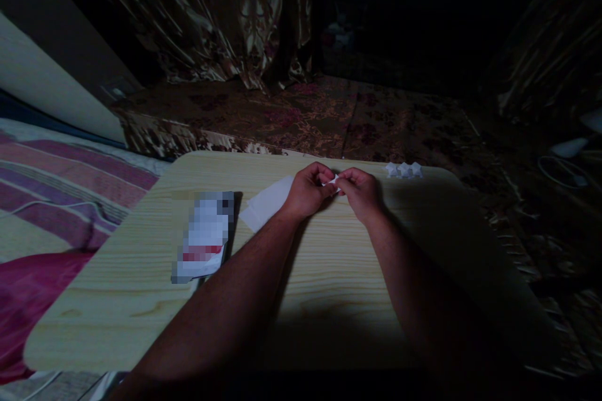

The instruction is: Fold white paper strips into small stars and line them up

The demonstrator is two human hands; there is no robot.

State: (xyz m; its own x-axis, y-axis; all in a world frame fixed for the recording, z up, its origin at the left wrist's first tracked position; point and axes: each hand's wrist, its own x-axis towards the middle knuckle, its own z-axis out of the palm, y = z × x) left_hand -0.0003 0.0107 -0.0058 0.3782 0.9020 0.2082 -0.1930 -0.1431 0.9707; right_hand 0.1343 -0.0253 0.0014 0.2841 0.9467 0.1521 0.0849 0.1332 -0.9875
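Observation:
Between my two hands is a small folded piece of white paper [333, 182], mostly covered by the fingers. My left hand [310, 190] pinches it from the left, and my right hand [358, 191] pinches it from the right, fingertips almost meeting. White paper sheets [269, 202] lie flat on the table, partly under my left hand and forearm. To the right of my right hand, three small white folded paper stars [404, 169] sit in a row near the far edge.
The pale wooden table [338, 276] has rounded corners. A blurred-out phone-like object [203, 235] lies on its left. A striped bedspread [79, 200] and pink cloth [32, 307] are at the left, a patterned ledge [301, 113] and curtain [226, 12] behind. A white cable [559, 172] lies far right.

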